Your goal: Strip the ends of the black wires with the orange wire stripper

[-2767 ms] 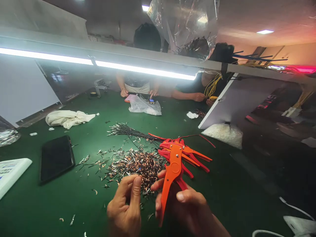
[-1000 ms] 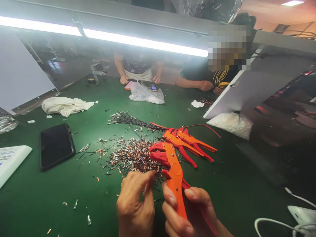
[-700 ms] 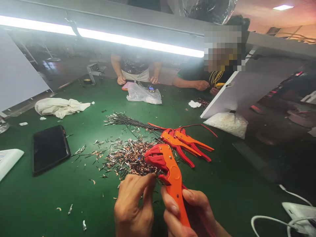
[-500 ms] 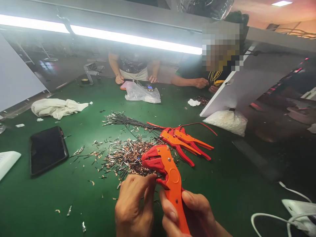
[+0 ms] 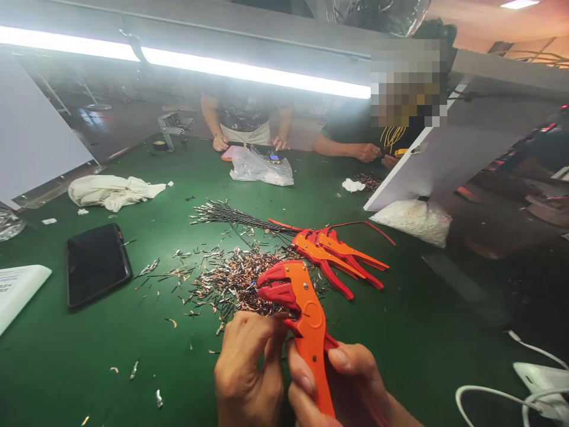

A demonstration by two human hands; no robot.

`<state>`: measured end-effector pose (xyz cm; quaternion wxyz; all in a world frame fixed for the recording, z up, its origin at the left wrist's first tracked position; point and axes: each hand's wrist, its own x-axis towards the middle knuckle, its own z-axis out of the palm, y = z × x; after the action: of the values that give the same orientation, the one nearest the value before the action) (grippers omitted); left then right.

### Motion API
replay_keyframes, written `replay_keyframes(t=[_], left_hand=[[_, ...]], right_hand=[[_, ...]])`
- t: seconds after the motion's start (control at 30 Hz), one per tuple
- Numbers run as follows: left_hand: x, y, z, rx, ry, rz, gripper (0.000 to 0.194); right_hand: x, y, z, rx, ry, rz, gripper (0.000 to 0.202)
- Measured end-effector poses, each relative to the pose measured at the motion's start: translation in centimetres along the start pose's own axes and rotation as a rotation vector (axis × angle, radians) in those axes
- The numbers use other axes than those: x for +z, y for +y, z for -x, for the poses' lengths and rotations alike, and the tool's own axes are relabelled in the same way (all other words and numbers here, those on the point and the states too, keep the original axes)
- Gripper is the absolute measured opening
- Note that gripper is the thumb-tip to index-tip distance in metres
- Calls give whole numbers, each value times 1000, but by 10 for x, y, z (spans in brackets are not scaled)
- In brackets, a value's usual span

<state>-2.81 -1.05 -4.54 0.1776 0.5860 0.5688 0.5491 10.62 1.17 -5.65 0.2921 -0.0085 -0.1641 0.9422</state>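
Right hand (image 5: 358, 370) has its grip wrapped round the orange-red stripper (image 5: 313, 317) above the table (image 5: 169, 367). Left hand (image 5: 249, 362) is pinched shut at the notch, can't tell on what. Probably light, stiff; hold the handles.

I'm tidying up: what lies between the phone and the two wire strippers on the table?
In the head view, loose wire offcuts lie there, heaped nearer the wire strippers.
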Motion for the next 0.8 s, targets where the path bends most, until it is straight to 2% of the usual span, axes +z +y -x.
replay_keyframes(t=[0.23, 0.5, 0.8], left_hand=[[2, 3, 0, -47, -4, -35, 16], [0, -1, -2, 62, -49, -105, 18], [0, -2, -4, 41, -89, -156, 20]], right_hand=[[-1, 6, -2, -34, -20, 38, 42], [4, 4, -5, -80, -28, 21, 41], [-5, 6, -5, -96, 23, 77, 39]])
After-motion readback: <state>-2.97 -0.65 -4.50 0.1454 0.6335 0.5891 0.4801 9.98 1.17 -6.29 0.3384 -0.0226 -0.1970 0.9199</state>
